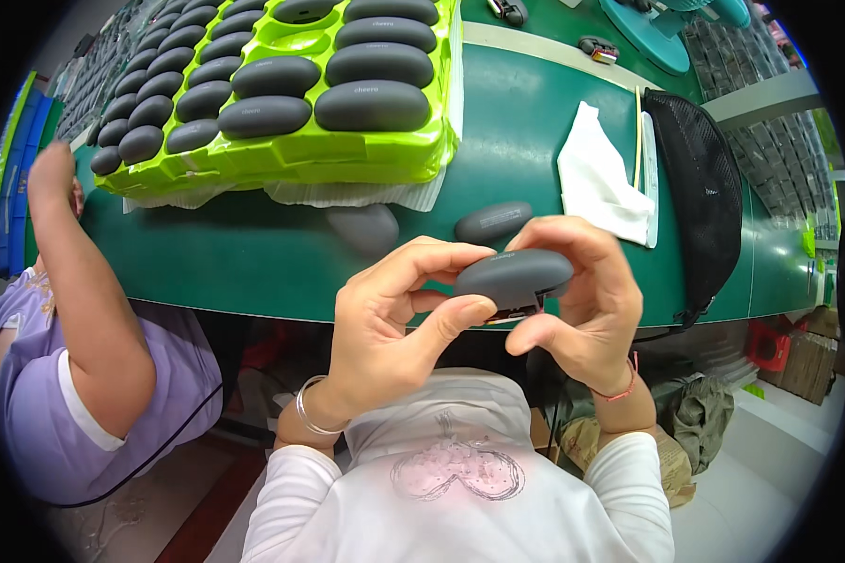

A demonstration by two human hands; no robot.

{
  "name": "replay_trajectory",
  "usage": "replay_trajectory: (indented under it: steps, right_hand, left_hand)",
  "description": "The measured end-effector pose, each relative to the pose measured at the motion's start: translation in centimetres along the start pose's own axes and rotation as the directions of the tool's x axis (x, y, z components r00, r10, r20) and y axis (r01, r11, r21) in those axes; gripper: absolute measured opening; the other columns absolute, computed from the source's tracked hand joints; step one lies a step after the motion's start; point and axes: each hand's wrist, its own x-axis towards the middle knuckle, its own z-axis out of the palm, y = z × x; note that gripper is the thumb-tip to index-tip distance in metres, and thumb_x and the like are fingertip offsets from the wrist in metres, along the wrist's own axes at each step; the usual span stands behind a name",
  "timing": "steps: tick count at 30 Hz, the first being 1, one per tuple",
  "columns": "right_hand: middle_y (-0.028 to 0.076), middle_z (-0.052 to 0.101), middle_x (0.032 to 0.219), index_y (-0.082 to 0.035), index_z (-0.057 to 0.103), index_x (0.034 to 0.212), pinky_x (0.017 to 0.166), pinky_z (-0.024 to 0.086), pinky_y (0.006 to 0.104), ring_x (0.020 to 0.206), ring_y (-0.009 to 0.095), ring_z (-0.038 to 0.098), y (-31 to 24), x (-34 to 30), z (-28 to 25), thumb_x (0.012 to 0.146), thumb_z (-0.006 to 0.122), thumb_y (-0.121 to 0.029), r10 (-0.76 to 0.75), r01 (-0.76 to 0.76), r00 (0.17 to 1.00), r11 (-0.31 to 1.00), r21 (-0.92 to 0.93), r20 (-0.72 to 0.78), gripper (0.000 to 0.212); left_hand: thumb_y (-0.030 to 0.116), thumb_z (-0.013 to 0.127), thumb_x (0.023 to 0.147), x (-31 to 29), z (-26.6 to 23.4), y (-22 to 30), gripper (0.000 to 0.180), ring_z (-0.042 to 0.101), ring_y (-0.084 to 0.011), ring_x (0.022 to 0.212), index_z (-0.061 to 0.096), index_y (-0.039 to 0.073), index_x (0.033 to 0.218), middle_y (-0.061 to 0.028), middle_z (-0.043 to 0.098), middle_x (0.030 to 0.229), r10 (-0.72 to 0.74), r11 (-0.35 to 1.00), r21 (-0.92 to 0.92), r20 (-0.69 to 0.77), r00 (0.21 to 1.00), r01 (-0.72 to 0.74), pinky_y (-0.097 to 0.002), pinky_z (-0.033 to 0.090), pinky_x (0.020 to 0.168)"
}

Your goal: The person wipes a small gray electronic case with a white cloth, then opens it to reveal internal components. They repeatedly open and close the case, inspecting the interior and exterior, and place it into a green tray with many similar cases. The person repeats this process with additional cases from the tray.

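Note:
Between both hands, above the near edge of the green table, is a dark grey oval case. Its lower side shows a gap with a thin pinkish strip and some inner parts. My left hand grips the left end, thumb below and fingers above. My right hand curls round the right end with its fingers on top; its thumb is bent just under the case. A similar dark grey oval piece lies on the table right behind the case. Left of that rests a flatter grey oval piece.
A lime-green tray holds many dark oval cases at the back left. To the right lie a white cloth, a thin stick and a black mesh pouch. A teal round stand is behind. A co-worker's arm reaches in at left.

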Motion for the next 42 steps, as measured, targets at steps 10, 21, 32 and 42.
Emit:
replay_trajectory:
  steps: [10, 21, 32, 42]
  right_hand:
    - [0.016, 0.067, 0.108, 0.004, 0.059, 0.11, 0.072, 0.053, 0.029, 0.085, 0.024, 0.058, 1.5, -1.9, 2.1, 0.072, 0.072, -0.001, -0.524, 0.501, 0.817, 0.437, -0.747, 0.241, 0.04]
    - [0.012, 0.055, 0.117, 0.004, 0.043, 0.134, 0.079, 0.051, 0.0285, 0.096, 0.014, 0.056, 0.2, -2.8, 2.8, 0.085, 0.07, -0.011, 0.341, -0.29, 0.93, 0.911, 0.293, -0.14, 0.057]
    - [0.011, 0.058, 0.114, 0.004, 0.043, 0.132, 0.088, 0.048, 0.0312, 0.101, 0.017, 0.058, 1.5, -4.4, 3.6, 0.095, 0.058, -0.03, 0.514, -0.408, 0.837, 0.361, 0.838, 0.186, 0.052]
    - [0.017, 0.056, 0.12, 0.009, 0.04, 0.134, 0.089, 0.051, 0.0312, 0.107, 0.02, 0.058, 0.9, -4.8, 3.4, 0.085, 0.066, 0.002, 0.16, -0.138, 0.982, 0.969, 0.204, -0.1, 0.055]
  left_hand:
    - [0.003, 0.067, 0.087, -2.4, 0.8, -1.0, 0.053, 0.06, -0.0158, 0.098, 0.043, -0.005, 0.134, -0.015, 0.059, 0.116, -0.154, 0.984, -0.091, -0.027, 0.988, 0.151, -0.0287, 0.055, 0.082]
    - [-0.001, 0.069, 0.082, -2.9, 0.5, -0.3, 0.048, 0.065, -0.0178, 0.096, 0.052, -0.009, 0.126, -0.0164, 0.064, 0.109, 0.041, 0.934, 0.355, -0.012, 0.999, -0.034, -0.0261, 0.054, 0.079]
    - [0.016, 0.089, 0.06, -3.1, 2.3, -0.7, 0.06, 0.056, -0.0129, 0.063, 0.064, -0.003, 0.112, -0.0098, 0.062, 0.081, 0.416, 0.614, 0.722, 0.048, 0.908, -0.319, -0.0229, 0.047, 0.053]
    - [0.002, 0.064, 0.086, -3.9, 0.7, -0.3, 0.03, 0.064, -0.0108, 0.083, 0.059, -0.007, 0.115, -0.011, 0.066, 0.094, -0.051, 0.998, 0.014, -0.174, 0.983, 0.054, -0.0244, 0.054, 0.074]
